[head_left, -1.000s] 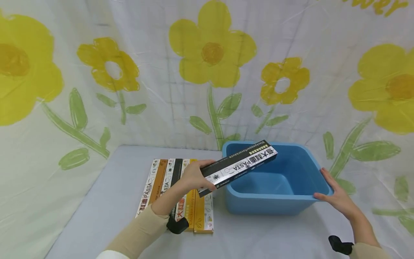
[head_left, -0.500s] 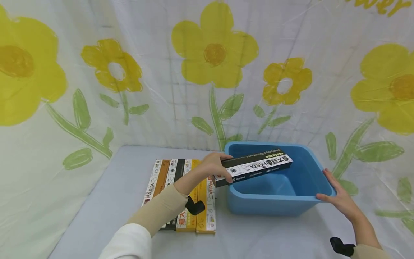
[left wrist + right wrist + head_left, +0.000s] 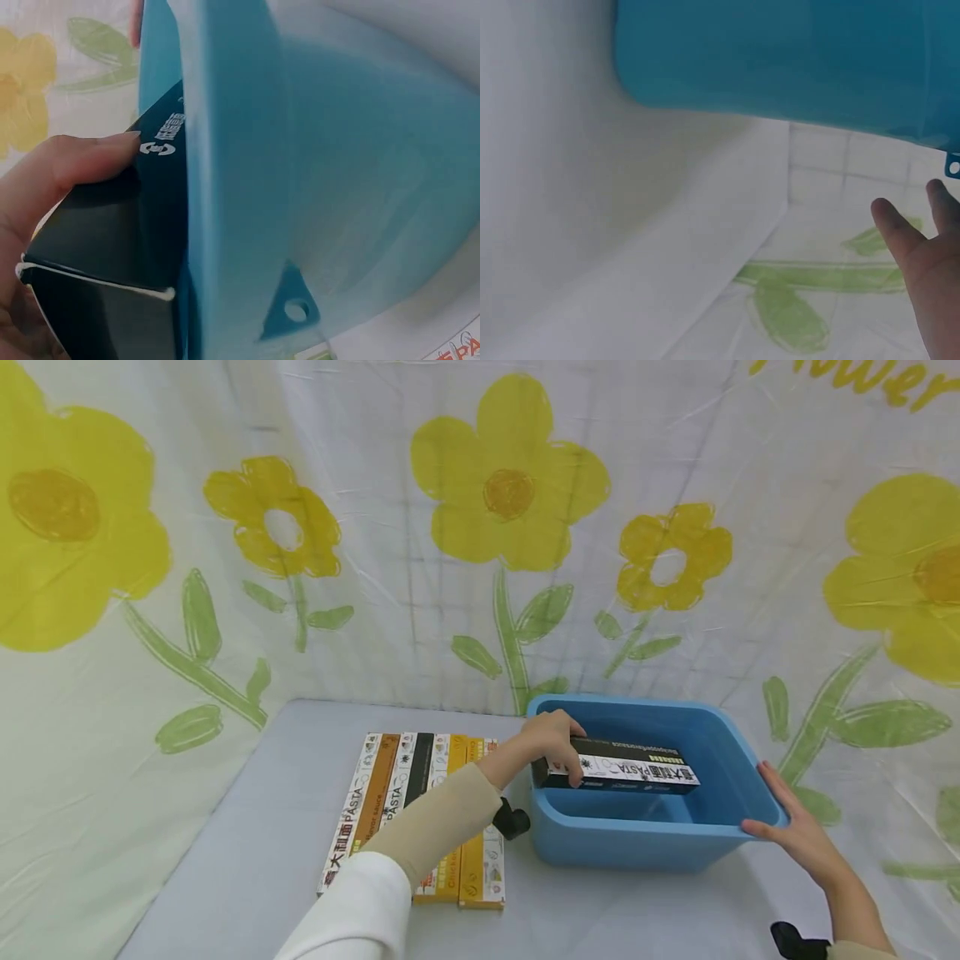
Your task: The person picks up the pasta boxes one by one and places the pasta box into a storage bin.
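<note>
A black-and-white pasta box point(image 3: 637, 770) lies slanted inside the blue plastic tub point(image 3: 645, 832), its label facing up. My left hand point(image 3: 557, 739) grips the box's left end, just inside the tub's left wall. Close up in the left wrist view, the thumb of that hand point(image 3: 56, 176) presses the black box point(image 3: 105, 225) beside the tub wall point(image 3: 240, 187). My right hand point(image 3: 798, 839) holds the tub's front right corner, thumb on the front rim and fingers along the right side. In the right wrist view, two spread fingers of that hand point(image 3: 930, 262) show below the tub point(image 3: 780, 56).
Left of the tub, several pasta boxes lie side by side on the white table point(image 3: 262, 810): a brown one point(image 3: 378, 777), a black one point(image 3: 418, 768) and yellow ones point(image 3: 480, 881). My left forearm crosses over them. A flower-printed curtain point(image 3: 375, 635) hangs behind.
My left hand has carried the black pasta box rightward from above the tub's left edge and lowered it into the tub. The right hand stays on the tub's corner.
</note>
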Demonstrator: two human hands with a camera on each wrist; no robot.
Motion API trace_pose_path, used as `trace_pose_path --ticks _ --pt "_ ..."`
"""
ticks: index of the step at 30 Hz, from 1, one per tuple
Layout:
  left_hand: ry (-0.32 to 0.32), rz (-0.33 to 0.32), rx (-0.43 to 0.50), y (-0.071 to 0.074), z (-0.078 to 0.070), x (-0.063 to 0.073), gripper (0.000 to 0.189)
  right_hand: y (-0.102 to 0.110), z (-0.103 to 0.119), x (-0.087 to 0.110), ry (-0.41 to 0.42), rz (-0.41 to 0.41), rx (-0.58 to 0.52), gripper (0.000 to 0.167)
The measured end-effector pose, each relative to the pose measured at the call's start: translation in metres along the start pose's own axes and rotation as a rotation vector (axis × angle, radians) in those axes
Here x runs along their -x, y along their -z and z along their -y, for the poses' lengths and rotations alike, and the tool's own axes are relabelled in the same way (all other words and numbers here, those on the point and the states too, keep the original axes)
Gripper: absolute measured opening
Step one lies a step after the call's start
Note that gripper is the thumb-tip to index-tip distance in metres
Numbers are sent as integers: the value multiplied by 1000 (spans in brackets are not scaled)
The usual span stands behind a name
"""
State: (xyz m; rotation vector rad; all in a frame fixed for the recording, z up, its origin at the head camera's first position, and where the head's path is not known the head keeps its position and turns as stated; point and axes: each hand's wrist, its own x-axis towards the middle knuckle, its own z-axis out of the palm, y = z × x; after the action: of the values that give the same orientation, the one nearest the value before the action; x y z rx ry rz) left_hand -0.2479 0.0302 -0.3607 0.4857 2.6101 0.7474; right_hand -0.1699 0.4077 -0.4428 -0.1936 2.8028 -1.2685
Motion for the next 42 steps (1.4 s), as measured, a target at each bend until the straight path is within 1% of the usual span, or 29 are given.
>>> trace_pose_path --ticks 2,5,9,12,15,20,25,30,32,38,42 --pt "-3 23 -21 -2 -3 -5 72 0 -1 0 2 3 -4 96" --pt "-16 60 -63 -5 -13 -12 68 3 -4 3 12 -8 -9 95" --pt "-2 101 -116 -12 -24 -17 65 4 -7 6 31 -27 -26 95" --pt "22 106 -143 -17 -32 -18 63 3 -7 7 39 -35 -31 95" --pt "38 94 -186 -21 -38 -18 61 1 -8 5 53 -37 -35 95" --pt "41 91 -251 -27 -47 -23 57 -3 -7 4 75 -38 -42 95" --pt "45 110 -299 -34 -54 -30 55 -5 -5 1 68 -26 -36 96" --pt "31 128 -348 -39 -62 -34 30 -5 -1 -3 54 0 -32 96" --pt "36 135 -356 -42 -64 -36 26 -4 0 -4 55 4 -43 95" --pt "57 161 -343 -49 -67 -38 38 -2 1 -3 57 0 -60 96" --pt "50 189 -341 -50 -69 -37 42 0 0 -2 53 -6 -47 96"
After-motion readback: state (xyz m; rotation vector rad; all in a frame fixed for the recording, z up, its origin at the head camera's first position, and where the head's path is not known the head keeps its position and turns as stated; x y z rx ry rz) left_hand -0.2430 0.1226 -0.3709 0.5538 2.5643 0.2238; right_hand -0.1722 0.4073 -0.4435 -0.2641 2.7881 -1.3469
